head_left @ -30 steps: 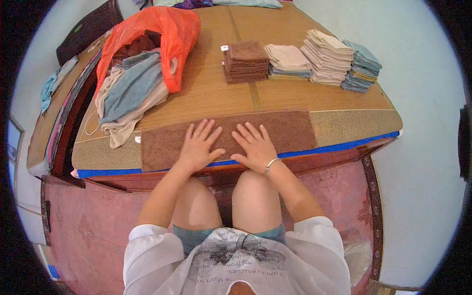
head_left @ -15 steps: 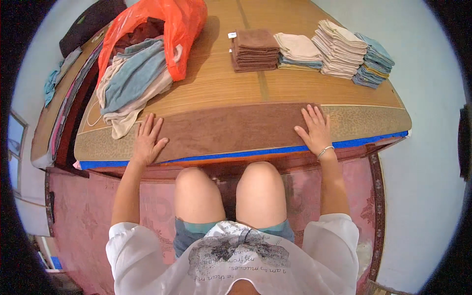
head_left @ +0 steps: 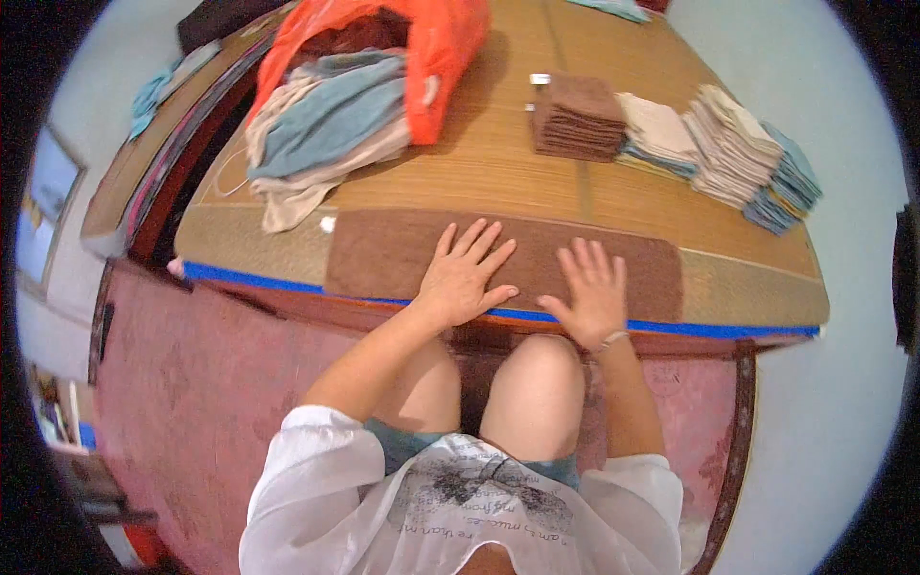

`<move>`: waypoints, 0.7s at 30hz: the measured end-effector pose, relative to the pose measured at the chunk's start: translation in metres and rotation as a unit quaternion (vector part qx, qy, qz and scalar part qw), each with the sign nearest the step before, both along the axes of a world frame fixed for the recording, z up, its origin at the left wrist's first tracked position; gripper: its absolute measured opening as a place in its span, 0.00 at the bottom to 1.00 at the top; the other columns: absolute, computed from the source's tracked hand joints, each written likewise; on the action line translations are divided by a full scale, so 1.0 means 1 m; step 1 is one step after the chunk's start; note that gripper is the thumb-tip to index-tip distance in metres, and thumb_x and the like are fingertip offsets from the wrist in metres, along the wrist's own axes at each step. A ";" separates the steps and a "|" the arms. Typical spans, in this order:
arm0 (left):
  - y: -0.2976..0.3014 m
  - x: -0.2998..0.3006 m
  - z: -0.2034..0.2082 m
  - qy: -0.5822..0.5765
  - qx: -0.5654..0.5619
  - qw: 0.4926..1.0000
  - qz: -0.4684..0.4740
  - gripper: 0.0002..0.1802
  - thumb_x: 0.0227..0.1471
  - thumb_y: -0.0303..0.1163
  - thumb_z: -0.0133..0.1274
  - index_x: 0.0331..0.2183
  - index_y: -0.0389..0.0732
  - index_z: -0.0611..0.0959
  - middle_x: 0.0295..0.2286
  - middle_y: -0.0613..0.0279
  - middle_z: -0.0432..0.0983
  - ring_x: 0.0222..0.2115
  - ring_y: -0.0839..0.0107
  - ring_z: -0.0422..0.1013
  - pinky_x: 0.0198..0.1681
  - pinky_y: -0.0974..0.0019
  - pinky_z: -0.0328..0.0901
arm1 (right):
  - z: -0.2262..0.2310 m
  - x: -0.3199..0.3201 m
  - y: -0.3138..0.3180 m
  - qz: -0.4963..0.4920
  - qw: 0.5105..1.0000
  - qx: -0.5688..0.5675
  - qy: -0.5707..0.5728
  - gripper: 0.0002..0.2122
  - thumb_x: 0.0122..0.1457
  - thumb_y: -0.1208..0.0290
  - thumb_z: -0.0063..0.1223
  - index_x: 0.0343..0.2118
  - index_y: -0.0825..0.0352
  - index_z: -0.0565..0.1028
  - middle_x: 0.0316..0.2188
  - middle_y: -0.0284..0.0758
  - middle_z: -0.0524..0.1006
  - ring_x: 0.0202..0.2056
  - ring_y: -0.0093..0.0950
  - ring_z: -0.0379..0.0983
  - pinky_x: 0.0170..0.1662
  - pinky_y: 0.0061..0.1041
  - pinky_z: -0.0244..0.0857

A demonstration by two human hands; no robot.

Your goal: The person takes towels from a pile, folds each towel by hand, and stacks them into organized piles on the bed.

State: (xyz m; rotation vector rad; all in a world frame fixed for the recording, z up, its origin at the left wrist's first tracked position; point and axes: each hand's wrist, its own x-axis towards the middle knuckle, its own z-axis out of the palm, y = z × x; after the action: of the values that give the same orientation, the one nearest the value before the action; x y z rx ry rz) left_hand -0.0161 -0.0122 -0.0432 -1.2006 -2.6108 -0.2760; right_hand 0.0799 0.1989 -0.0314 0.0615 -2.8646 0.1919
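A brown towel [head_left: 383,251], folded into a long strip, lies along the near edge of the mat-covered bed. My left hand [head_left: 467,273] rests flat on its middle with the fingers spread. Just to the right, my right hand [head_left: 591,287] is over the same towel, fingers apart and slightly blurred; whether it touches the cloth I cannot tell. A small white tag [head_left: 328,224] shows at the towel's left end. Neither hand grips anything.
Behind the towel at right stand a brown towel stack [head_left: 578,120], a short cream-topped stack [head_left: 659,129], a tall cream stack [head_left: 733,149] and a blue stack [head_left: 788,182]. A red plastic bag [head_left: 446,67] at far left spills blue and cream towels [head_left: 335,110].
My left hand has moved from the towel's left end to its middle. My right hand has left the right end and come inward. The view has shifted and tilted.
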 end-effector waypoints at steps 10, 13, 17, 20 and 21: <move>-0.116 -0.040 0.007 0.010 -0.009 0.992 0.129 0.37 0.49 0.59 0.44 0.56 0.49 0.64 0.58 0.54 0.51 0.59 0.56 0.46 0.60 0.47 0.38 | -0.013 0.033 0.076 -0.123 0.992 0.033 0.000 0.31 0.54 0.50 0.47 0.57 0.62 0.60 0.61 0.38 0.53 0.63 0.36 0.42 0.62 0.45 0.30; -0.135 -0.048 0.003 0.011 0.011 0.989 0.149 0.37 0.48 0.59 0.43 0.55 0.48 0.65 0.57 0.53 0.53 0.59 0.57 0.47 0.60 0.48 0.39 | -0.007 0.042 0.071 -0.141 0.989 0.033 0.032 0.27 0.56 0.55 0.47 0.55 0.64 0.62 0.60 0.40 0.55 0.62 0.37 0.45 0.62 0.44 0.32; -0.139 -0.045 -0.003 0.034 -0.003 0.986 0.165 0.36 0.50 0.59 0.42 0.55 0.49 0.64 0.58 0.54 0.51 0.59 0.55 0.45 0.60 0.48 0.37 | 0.058 0.059 -0.003 0.050 0.938 -0.266 0.218 0.14 0.56 0.63 0.49 0.40 0.68 0.71 0.43 0.43 0.72 0.47 0.38 0.66 0.53 0.40 0.55; -0.143 -0.046 -0.003 0.015 0.016 0.987 0.161 0.35 0.50 0.59 0.42 0.55 0.49 0.65 0.58 0.54 0.52 0.59 0.56 0.45 0.60 0.49 0.38 | 0.107 0.091 -0.068 0.281 0.787 -0.488 0.252 0.12 0.57 0.63 0.48 0.38 0.67 0.70 0.36 0.42 0.75 0.38 0.36 0.71 0.45 0.35 0.63; -0.132 -0.051 -0.001 0.014 0.028 0.988 0.149 0.35 0.50 0.59 0.42 0.55 0.49 0.65 0.57 0.54 0.52 0.59 0.56 0.45 0.61 0.49 0.38 | 0.123 0.101 -0.081 0.393 0.708 -0.535 0.239 0.13 0.57 0.62 0.48 0.40 0.65 0.69 0.35 0.41 0.75 0.37 0.35 0.71 0.42 0.33 0.63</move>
State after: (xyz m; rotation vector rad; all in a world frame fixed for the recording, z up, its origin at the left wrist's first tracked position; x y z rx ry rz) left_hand -0.0666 -0.1445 -0.0440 -0.7746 -2.6895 -0.2680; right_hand 0.1813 0.1184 0.0916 0.9133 -1.6434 1.6422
